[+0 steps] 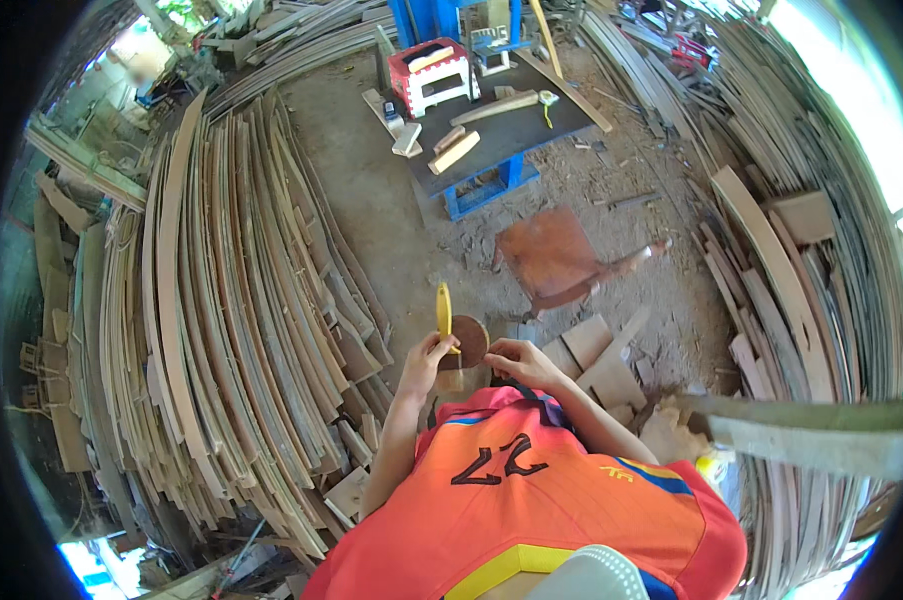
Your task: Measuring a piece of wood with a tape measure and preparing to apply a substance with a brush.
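In front of my waist, my left hand point(427, 362) is closed round a slim yellow tool point(444, 312) that points up and away from me. The end of the tool by my fingers is too small to make out. Just right of it is a round reddish-brown disc point(472, 342) with a paler rim, its flat face turned up. My right hand point(519, 362) has its fingers bent and pinched at the disc's right edge. A small pale block point(451, 380) shows below the disc; what it rests on is hidden.
Tall stacks of wooden strips point(241, 300) line the left, and more planks point(801, 300) the right. Ahead stands a low blue-legged table point(511, 135) with a red-and-white step stool point(431, 75) and wood pieces. A rust-brown sheet point(551, 252) lies on the floor.
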Motion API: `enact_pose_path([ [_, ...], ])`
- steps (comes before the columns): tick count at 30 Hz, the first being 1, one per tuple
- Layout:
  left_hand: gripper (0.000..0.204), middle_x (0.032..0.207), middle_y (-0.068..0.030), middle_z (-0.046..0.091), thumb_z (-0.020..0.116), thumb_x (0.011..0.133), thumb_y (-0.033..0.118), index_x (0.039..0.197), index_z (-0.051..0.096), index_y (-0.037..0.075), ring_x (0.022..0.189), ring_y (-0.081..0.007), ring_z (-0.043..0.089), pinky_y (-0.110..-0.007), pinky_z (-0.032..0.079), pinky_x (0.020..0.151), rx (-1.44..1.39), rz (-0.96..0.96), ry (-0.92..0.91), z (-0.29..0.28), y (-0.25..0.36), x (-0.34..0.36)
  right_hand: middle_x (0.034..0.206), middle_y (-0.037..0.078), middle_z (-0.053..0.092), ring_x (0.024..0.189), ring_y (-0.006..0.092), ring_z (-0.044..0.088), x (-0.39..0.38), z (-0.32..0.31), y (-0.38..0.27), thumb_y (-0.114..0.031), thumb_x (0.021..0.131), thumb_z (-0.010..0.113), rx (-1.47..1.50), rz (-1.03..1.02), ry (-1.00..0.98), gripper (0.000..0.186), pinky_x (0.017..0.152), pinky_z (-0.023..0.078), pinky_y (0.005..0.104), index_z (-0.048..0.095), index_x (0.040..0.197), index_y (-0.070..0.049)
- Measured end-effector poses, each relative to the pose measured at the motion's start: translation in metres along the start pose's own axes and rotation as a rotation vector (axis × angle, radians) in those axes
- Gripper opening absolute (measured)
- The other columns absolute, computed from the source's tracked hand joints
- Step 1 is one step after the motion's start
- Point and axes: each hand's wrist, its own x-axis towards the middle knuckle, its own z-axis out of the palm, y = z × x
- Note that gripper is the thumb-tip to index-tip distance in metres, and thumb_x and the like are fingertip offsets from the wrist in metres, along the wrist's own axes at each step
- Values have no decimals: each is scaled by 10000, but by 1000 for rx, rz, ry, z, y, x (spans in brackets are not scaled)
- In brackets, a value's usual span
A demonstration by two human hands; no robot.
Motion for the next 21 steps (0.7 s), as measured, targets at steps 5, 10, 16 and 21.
enact_pose_path([
  [5,289,1016,-24,703,633,1042,304,1073,726,32,993,-113,618,-286,456,946,11,101,-189,23,52,122,775,-5,637,713,87,568,81,-81,-31,-326,1020,688,36,-69,163,343,649,464,281,698,1000,16],
  [10,288,1050,-9,714,605,1061,307,1088,722,45,1044,-107,633,-276,451,969,-26,91,-125,1,72,203,772,-15,636,721,83,583,148,-137,-64,-314,1019,690,2,-58,172,306,646,467,273,714,1032,-9],
  [16,281,1226,-112,726,535,1091,341,1181,634,95,960,-188,735,-321,578,850,-266,-138,106,-95,60,279,765,15,651,716,96,605,266,-178,-94,-358,1032,658,0,-15,240,366,651,483,273,675,932,-7],
  [21,279,1156,-97,737,539,1093,351,1169,643,104,951,-204,740,-328,586,824,-241,-210,238,-198,47,382,761,20,651,662,99,597,450,-228,-115,-372,1035,651,125,-17,376,380,610,472,277,675,908,-13],
])
